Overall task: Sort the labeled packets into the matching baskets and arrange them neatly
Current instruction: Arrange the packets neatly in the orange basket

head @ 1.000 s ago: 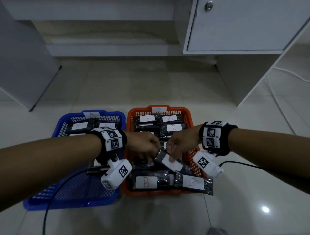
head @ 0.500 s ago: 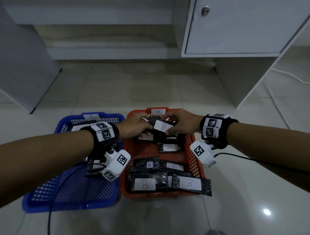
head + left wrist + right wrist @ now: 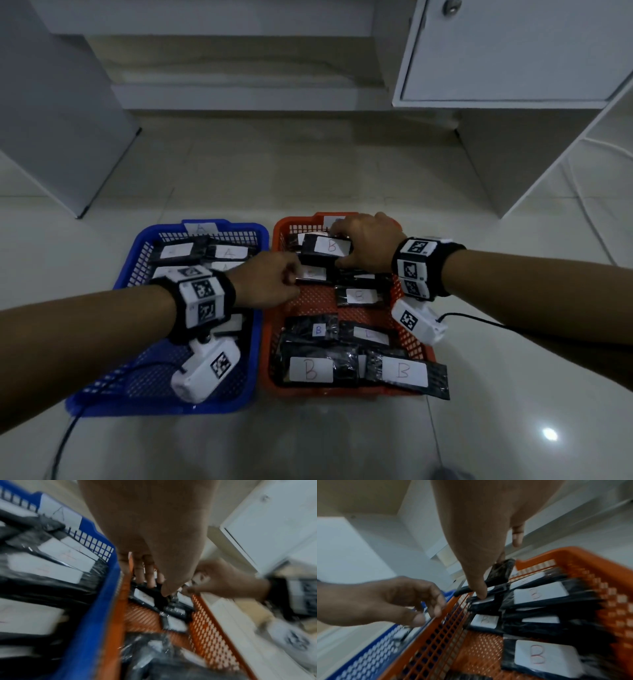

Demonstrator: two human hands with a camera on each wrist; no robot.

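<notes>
Blue basket is sitting left on the floor, holding A packets. The left hand is hovering over the orange basket's left wall, fingers loosely curled, empty. The right hand is gripping a B packet at the far end.

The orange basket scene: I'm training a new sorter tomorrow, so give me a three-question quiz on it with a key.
1. True or false: the right hand grips a packet labelled B at the far end of the orange basket.
2. Which letter marks the packets in the blue basket? a) A b) B c) C
3. Fill in: the packet at the orange basket's near right corner sticks out over its ____.

Key: 1 true; 2 a; 3 rim. The left hand hovers at the orange basket's left wall; whether it holds anything cannot be told.
</notes>
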